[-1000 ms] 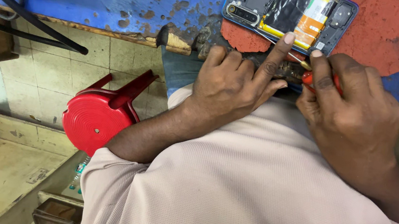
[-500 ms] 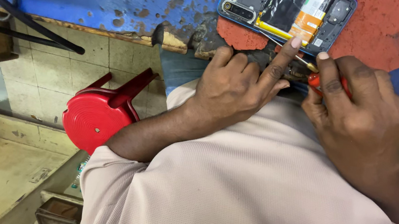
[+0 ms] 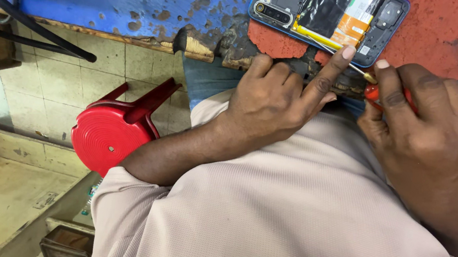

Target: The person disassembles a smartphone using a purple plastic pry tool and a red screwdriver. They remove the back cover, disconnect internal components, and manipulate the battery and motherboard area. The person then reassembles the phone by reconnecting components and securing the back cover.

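Phone (image 3: 327,15) nearer, L index (image 3: 338,63) same.

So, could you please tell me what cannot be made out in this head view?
- Phone: its top is cut off by the picture's upper edge.
- Screwdriver: the right hand covers most of the red handle; the tip is too small to tell where it sits.
- Left hand: its fingers hide the bench edge beneath.
- Red stool: the left arm covers part of it.

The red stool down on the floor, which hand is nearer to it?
Left. The left hand rests at the bench edge, its forefinger on the opened phone, above the red stool. The right hand grips a red-handled screwdriver farther off.
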